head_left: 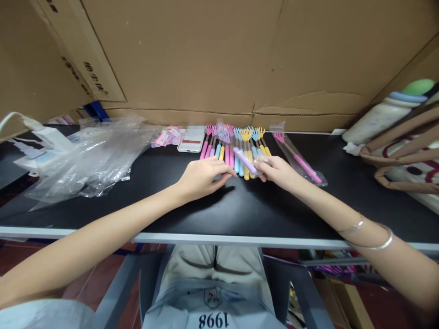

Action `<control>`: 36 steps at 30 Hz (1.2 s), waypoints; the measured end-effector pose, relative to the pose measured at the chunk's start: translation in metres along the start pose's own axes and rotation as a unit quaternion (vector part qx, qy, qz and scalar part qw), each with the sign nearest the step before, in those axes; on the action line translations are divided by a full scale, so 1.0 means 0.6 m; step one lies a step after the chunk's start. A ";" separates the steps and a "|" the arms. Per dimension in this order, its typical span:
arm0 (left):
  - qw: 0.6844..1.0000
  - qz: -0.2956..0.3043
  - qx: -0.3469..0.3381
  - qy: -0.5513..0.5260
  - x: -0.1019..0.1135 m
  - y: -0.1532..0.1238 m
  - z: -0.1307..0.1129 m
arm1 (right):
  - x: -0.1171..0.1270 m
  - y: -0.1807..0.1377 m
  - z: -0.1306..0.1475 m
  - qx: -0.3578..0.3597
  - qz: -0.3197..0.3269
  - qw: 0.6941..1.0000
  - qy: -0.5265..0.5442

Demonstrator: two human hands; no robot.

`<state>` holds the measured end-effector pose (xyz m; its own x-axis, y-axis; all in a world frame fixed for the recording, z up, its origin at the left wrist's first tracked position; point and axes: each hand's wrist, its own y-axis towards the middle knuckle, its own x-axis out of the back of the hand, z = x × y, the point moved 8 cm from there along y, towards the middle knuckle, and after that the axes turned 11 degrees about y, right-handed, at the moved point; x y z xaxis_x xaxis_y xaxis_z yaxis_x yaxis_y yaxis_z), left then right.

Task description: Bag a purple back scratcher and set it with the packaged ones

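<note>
My right hand (270, 168) grips the handle end of a purple back scratcher (244, 160), which seems to be in a clear plastic sleeve. It slants up and left over a row of pink, blue, yellow and purple back scratchers (229, 155), their claw heads toward the cardboard. My left hand (205, 179) hovers by the lower ends of the row's left handles, fingers stretched to the right and thumb a little apart, with nothing visible in it. To the right of my right hand lies a pink back scratcher (302, 167) in a clear sleeve.
A pile of clear plastic bags (99, 155) covers the table's left, beside a power strip with chargers (44, 144). Small printed cards (167, 137) and a phone (191, 142) lie left of the row. A bottle (380, 116) and a bag (408, 155) stand right. Cardboard (206, 59) walls the back.
</note>
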<state>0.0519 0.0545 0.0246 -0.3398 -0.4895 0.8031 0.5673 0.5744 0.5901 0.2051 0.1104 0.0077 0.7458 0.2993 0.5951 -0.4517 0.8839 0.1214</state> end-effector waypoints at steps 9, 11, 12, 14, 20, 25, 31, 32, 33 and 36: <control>0.974 0.134 0.078 -0.167 -0.031 0.000 0.013 | -0.028 0.000 0.003 -0.041 0.018 0.960 0.277; 0.966 0.148 0.097 -0.187 -0.033 0.001 0.015 | -0.038 -0.002 0.012 -0.021 0.041 0.963 0.265; 0.963 0.154 0.109 -0.194 -0.035 0.001 0.017 | -0.041 -0.002 0.015 -0.014 0.047 0.966 0.253; 0.954 0.166 0.134 -0.211 -0.037 0.001 0.020 | -0.044 -0.004 0.020 -0.002 0.053 0.973 0.224; 0.933 0.202 0.164 -0.247 -0.041 -0.006 0.014 | -0.045 -0.012 0.034 0.027 0.059 0.990 0.125; 0.932 0.220 0.160 -0.240 -0.043 -0.009 0.002 | -0.042 -0.019 0.048 0.056 0.052 0.996 0.048; 0.917 0.218 0.177 -0.283 -0.050 -0.011 0.003 | -0.034 -0.023 0.061 0.134 0.025 0.989 -0.057; 0.919 0.211 0.176 -0.284 -0.051 -0.011 0.004 | -0.033 -0.022 0.060 0.139 0.020 0.988 -0.058; 0.921 0.205 0.174 -0.282 -0.051 -0.011 0.005 | -0.032 -0.022 0.059 0.142 0.014 0.988 -0.057; 0.929 0.188 0.170 -0.270 -0.050 -0.011 0.008 | -0.030 -0.019 0.053 0.131 0.006 0.991 -0.024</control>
<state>0.0550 0.0685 -0.0030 -0.5444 0.1364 0.8277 0.4845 0.8566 0.1776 0.1813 0.0836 0.0209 0.7181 0.2873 0.6339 -0.5774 0.7544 0.3122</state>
